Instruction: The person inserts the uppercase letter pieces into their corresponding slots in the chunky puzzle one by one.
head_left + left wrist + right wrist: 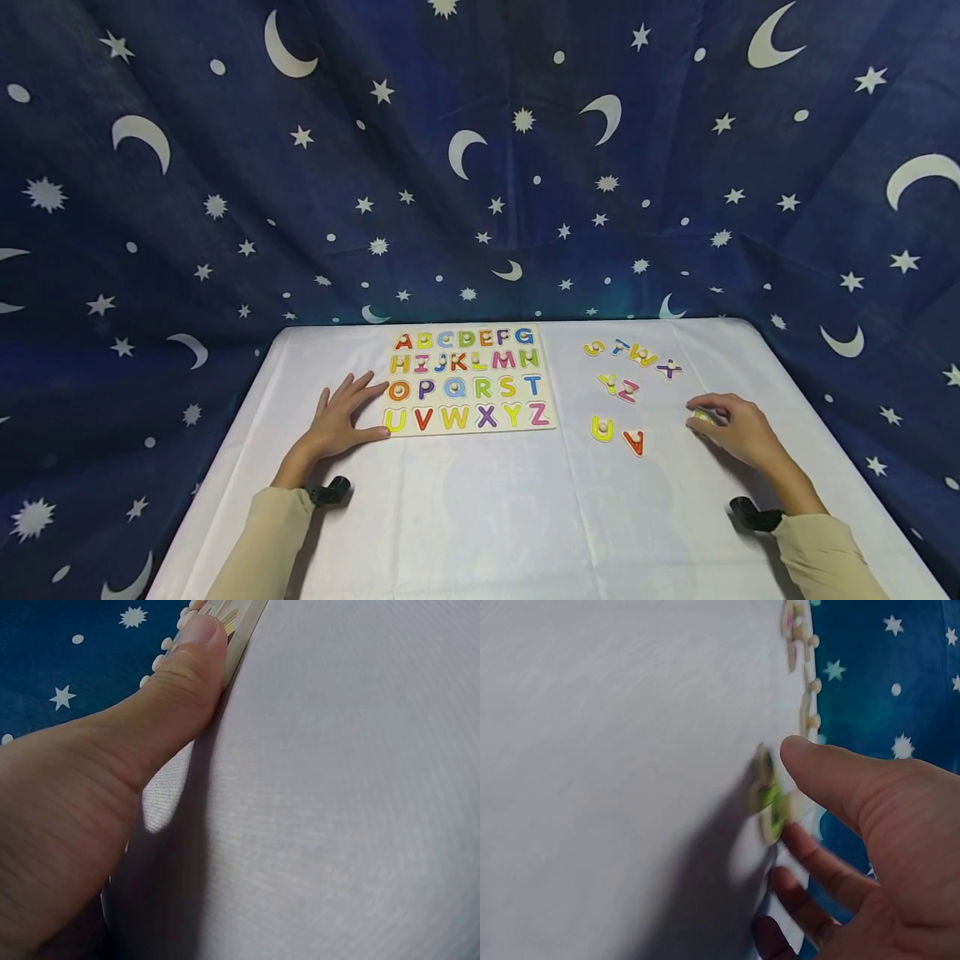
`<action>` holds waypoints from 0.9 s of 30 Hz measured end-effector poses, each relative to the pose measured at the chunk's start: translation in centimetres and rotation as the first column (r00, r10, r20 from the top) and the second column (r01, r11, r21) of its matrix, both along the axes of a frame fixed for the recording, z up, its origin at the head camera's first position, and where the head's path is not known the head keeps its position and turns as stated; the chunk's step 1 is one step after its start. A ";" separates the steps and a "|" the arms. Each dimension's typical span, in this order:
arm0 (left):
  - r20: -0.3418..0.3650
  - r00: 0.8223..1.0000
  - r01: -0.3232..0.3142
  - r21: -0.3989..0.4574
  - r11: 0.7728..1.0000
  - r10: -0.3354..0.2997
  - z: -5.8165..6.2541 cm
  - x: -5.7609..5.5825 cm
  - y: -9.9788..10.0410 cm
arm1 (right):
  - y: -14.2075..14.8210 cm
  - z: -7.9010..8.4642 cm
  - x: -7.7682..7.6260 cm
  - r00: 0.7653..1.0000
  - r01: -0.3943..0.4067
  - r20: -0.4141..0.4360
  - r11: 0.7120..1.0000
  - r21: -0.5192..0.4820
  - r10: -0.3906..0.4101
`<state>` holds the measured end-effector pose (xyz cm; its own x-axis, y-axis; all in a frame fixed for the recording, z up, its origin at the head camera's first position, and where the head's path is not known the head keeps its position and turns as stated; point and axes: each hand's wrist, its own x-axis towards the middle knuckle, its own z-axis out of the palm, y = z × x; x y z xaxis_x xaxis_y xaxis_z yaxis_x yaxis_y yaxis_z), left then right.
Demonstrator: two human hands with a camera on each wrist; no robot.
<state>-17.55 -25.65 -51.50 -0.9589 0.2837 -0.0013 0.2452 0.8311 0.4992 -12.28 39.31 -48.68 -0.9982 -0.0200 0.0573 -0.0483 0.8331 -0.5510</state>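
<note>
In the head view, a pale alphabet puzzle board (471, 433) lies left of centre, with colourful letters in rows. My left hand (339, 423) is spread at its left side, the thumb (196, 656) resting on the near corner and the fingertips at the left edge. My right hand (742, 429) hovers around a small green letter piece (769, 796) with a pale knob. Thumb and index finger stand apart on either side of the knob. The letter's shape is partly hidden by my fingers and blurred.
Between board and right hand lie loose knobbed letters: a yellow U (602, 428), a red V (634, 442), a yellow Y (608, 383), a pink Z (628, 391), a purple X (669, 368) and others farther back. A starry blue cloth (480, 208) hangs behind the white table (480, 517).
</note>
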 end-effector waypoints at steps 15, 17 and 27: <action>0.019 1.000 -0.013 -0.012 1.000 0.013 -0.1 -0.2 0.0 | 1.5 -1.0 0.7 0.997 0.065 -0.044 0.997 -0.039 -0.066; 0.018 1.000 -0.014 -0.014 1.000 0.014 -0.1 -0.2 0.0 | 1.5 -1.1 0.8 0.996 0.075 -0.042 0.996 -0.046 -0.077; 0.011 1.000 -0.009 -0.009 1.000 0.009 -0.1 -0.2 0.0 | 1.5 -1.5 0.8 0.992 0.118 -0.044 0.992 -0.050 -0.120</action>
